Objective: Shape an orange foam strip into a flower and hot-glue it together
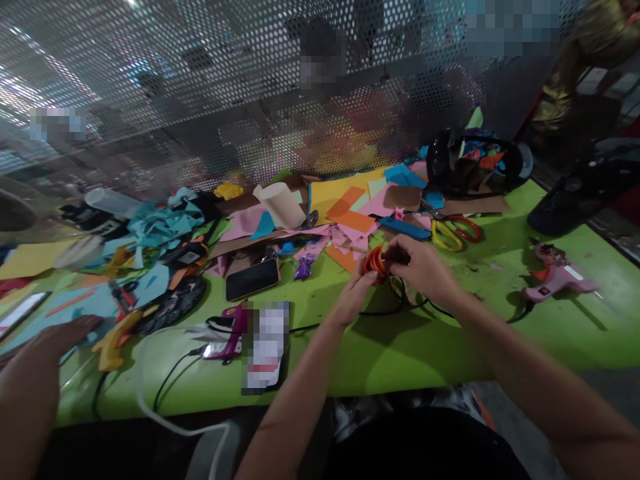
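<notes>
A layered roll of orange paper (375, 265), somewhat like a flower, is held up over the middle of the green table. My left hand (356, 293) grips it from the left and below, fingers closed around its side. At its upper right edge my right hand (417, 261) pinches, the fingertips partly hidden behind the hand. Beneath the hands lies a black cable (370, 312). Orange and pink paper pieces (350, 233) are spread just behind the roll.
Scissors with yellow and red handles (447, 235) lie behind my right hand. A pink glue gun (560, 283) rests at the right, near a dark bottle (565, 200). To the left are a phone (253, 279), a yellow glue gun (117, 343) and another person's hand (70, 333).
</notes>
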`<state>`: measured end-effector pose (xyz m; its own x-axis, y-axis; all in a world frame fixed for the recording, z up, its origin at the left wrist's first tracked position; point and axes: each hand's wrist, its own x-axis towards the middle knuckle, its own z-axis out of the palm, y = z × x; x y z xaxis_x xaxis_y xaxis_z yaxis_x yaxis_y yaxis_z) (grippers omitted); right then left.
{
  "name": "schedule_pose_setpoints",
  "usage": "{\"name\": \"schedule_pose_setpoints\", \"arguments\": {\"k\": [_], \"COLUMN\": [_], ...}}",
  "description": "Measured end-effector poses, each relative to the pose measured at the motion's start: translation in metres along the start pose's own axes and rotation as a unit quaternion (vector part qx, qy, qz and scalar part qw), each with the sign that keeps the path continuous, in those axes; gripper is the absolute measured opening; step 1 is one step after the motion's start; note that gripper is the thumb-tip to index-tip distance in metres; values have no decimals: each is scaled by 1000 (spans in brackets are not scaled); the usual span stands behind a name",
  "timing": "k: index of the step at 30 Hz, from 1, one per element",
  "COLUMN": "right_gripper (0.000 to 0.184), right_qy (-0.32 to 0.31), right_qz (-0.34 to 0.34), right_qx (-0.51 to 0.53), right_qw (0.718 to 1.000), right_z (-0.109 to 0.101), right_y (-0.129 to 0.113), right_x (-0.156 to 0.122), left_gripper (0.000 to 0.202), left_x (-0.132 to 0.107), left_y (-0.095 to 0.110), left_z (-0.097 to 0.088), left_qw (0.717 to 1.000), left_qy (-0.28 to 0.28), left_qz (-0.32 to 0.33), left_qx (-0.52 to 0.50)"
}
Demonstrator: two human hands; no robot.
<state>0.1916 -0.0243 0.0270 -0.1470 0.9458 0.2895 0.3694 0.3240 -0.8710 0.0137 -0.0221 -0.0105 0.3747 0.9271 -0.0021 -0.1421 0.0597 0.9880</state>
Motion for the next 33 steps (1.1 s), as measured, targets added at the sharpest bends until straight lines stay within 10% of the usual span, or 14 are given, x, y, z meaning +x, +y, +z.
{"name": "schedule_pose_setpoints", "arguments": {"k": [33], "right_gripper": [12], "right_qy": [-33], "right_qz": [-147], "right_qx": [-71], "right_qw": [986], "right_z": [0], "right_y": [-7], "right_x": [-2], "left_gripper": [43], "left_x": [4], "left_y": [-4], "left_z": [-6], "left_qw": [998], "left_qy": [31], "left_qz": [46], "left_qx": [-30]}}
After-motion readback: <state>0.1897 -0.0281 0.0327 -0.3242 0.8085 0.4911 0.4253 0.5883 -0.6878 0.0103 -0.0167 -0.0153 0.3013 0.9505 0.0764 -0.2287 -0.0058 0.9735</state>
